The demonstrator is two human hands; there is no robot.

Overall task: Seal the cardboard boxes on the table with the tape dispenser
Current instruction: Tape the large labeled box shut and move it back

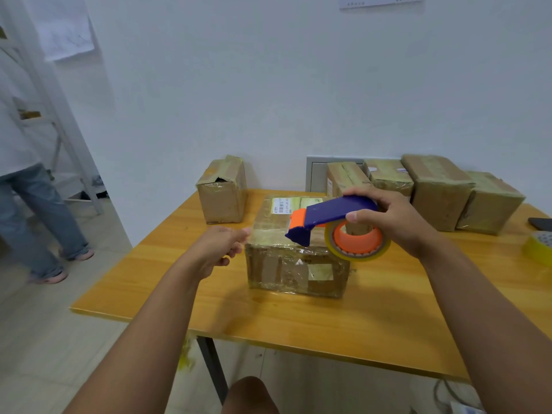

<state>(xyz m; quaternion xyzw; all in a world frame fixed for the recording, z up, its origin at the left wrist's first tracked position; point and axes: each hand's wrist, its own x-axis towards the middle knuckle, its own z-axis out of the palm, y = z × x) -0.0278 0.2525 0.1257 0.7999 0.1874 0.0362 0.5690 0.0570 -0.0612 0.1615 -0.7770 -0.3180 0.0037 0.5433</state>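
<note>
I noted the right hand (394,222) gripping the tape dispenser (334,225) over the cardboard box (295,264); left hand (222,249) loosely curled, empty, beside its corner.

The right hand (394,222) grips a blue-and-orange plastic tape dispenser (334,225) over the taped brown cardboard box (295,264) on the yellow wooden table (185,282), while the left hand (221,249) seems to pinch something beside it.

The label (282,206) on the middle box (295,258) is too blurred to read.
</note>
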